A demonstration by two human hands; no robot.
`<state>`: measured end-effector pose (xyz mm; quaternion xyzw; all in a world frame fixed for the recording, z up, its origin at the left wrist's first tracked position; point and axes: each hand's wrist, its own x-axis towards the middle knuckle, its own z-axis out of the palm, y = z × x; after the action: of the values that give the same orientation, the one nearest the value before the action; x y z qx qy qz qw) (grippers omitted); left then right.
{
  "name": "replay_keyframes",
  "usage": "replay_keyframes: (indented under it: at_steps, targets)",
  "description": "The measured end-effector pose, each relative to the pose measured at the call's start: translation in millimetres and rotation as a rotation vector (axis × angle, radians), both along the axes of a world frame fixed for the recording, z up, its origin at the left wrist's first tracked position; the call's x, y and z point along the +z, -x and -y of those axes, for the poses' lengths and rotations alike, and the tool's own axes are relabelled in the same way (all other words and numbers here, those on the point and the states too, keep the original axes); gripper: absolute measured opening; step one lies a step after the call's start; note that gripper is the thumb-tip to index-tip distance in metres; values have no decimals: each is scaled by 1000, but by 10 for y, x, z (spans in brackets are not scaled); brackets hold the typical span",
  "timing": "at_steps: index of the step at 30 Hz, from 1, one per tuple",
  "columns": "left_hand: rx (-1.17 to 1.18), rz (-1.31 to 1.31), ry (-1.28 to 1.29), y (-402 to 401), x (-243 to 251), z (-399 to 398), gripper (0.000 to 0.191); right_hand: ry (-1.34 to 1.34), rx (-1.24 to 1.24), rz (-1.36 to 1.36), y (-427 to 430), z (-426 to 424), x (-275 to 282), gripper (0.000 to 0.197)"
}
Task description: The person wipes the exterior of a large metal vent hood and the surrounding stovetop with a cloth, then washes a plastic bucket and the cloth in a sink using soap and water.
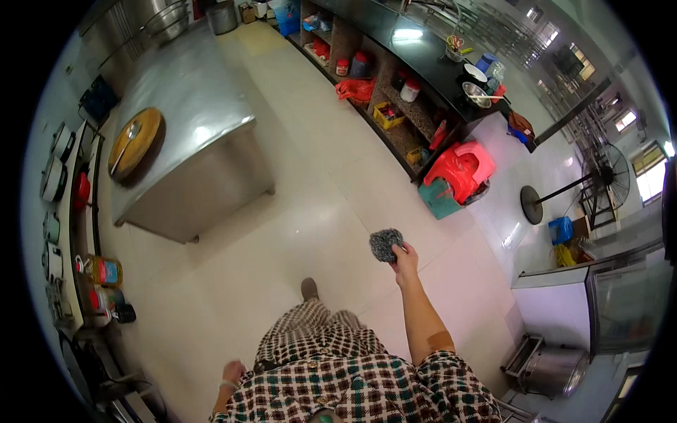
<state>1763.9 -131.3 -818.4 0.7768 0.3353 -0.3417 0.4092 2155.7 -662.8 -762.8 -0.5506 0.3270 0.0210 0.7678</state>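
My right hand (405, 261) is held out over the tiled floor, its fingers closed on the edge of a grey steel wool scourer (386, 245). Low beside my body at the left hangs my left hand (232, 371), blurred, with a band at the wrist; its fingers are too unclear to tell whether they hold anything. Ahead to the left stands a stainless steel table (195, 90). On it lies a round wooden board (153, 124) with a metal ladle (131, 132) on top.
A black counter (381, 31) with open shelves runs across the front right. At its end a green bin (440, 200) holds red plastic bags (457, 169). A pedestal fan (531, 204) stands at the right. Cooking oil (108, 271) and pots (53, 177) line the left side.
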Motion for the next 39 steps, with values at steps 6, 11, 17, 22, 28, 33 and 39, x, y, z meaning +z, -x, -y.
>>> replay_keyframes:
  at_steps: [6,11,17,22,28,33,39]
  targets:
    - [214,604,56,-3514,1042,135,30,9,-240,-125,-1270,515,-335,54]
    - [394,551,20,-5116,1508,677,30,37,-293,-190,-2808,1001,-1183,50]
    - [-308,156,-372,-4246,72,742,31,-37,-379,-388,-4849,1259,-2760,30]
    - [395,-244,260,-4896,389,1444,34,-64,-322,-524,-6786,1539,-3382,39]
    - [531,-182,12,-6369,596,1908,41,77,-218,-553,-7967,1778,-3578,55]
    - [405,-234,107,-6809,749,2252,40,77,181,-399,-7073,1656,-3818,47]
    - [142,-69,50,-7197,882,2390,36,372,623,-613,-4594,1878,-3529,36]
